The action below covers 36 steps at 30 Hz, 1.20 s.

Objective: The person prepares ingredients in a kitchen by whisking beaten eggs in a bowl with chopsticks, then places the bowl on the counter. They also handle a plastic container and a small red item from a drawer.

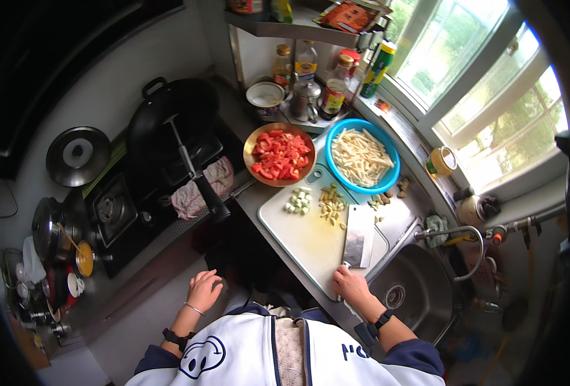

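My right hand [352,286] grips the handle of a cleaver [359,236]. Its broad blade lies flat along the right side of a white cutting board [309,258]. On the board's upper part sit a pile of cut scallion pieces [298,200] and a pile of sliced garlic or ginger [332,202]. A copper-coloured bowl of chopped tomatoes [283,155] and a blue basin [329,159] of pale cut strips [360,157] stand at the board's far edge. My left hand [203,291] hangs over the floor in front of my body, holding nothing, its fingers loosely bent and apart.
Left of the board, a black wok [169,116] rests on the gas stove [116,210], with a long-handled spatula [183,149] across it and a cloth [205,186] beside it. A steel sink [413,284] with a faucet [475,236] lies right. Bottles [334,94] stand on the corner shelf.
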{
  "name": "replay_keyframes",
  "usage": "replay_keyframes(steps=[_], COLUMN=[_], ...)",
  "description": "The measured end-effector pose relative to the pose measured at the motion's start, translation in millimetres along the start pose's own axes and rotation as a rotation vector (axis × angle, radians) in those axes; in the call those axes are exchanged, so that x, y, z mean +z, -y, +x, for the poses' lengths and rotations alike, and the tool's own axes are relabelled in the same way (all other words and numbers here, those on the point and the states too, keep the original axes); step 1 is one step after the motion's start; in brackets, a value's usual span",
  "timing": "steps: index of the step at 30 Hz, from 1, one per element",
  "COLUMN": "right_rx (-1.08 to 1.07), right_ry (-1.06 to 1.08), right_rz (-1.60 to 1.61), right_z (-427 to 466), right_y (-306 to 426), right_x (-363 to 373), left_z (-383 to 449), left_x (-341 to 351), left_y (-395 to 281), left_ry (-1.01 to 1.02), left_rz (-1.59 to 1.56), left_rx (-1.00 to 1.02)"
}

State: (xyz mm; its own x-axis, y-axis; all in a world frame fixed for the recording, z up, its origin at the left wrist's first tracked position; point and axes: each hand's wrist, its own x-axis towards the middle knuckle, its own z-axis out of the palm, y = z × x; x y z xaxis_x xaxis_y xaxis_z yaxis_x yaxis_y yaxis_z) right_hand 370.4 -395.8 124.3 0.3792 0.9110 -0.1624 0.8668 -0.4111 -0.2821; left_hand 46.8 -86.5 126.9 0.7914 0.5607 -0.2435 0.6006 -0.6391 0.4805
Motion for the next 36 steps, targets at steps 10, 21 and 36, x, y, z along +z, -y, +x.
replay_keyframes(steps=[10,21,36], right_rx=[0.237,0.258,-0.169], right_ry=[-0.246,0.274,0.049], right_rz=[0.754,0.893,0.735], right_z=[68.0,109.3,186.8], right_y=[39.3,130.6,396.8], right_x=[-31.2,-37.4,-6.2], left_z=[-40.9,-113.1,-316.1], left_x=[1.6,-9.5,-12.3], left_y=[17.8,51.9,235.0], left_ry=[-0.272,-0.440,-0.635], left_rz=[-0.080,-0.141,-0.286], left_rx=[-0.129,-0.499,-0.741])
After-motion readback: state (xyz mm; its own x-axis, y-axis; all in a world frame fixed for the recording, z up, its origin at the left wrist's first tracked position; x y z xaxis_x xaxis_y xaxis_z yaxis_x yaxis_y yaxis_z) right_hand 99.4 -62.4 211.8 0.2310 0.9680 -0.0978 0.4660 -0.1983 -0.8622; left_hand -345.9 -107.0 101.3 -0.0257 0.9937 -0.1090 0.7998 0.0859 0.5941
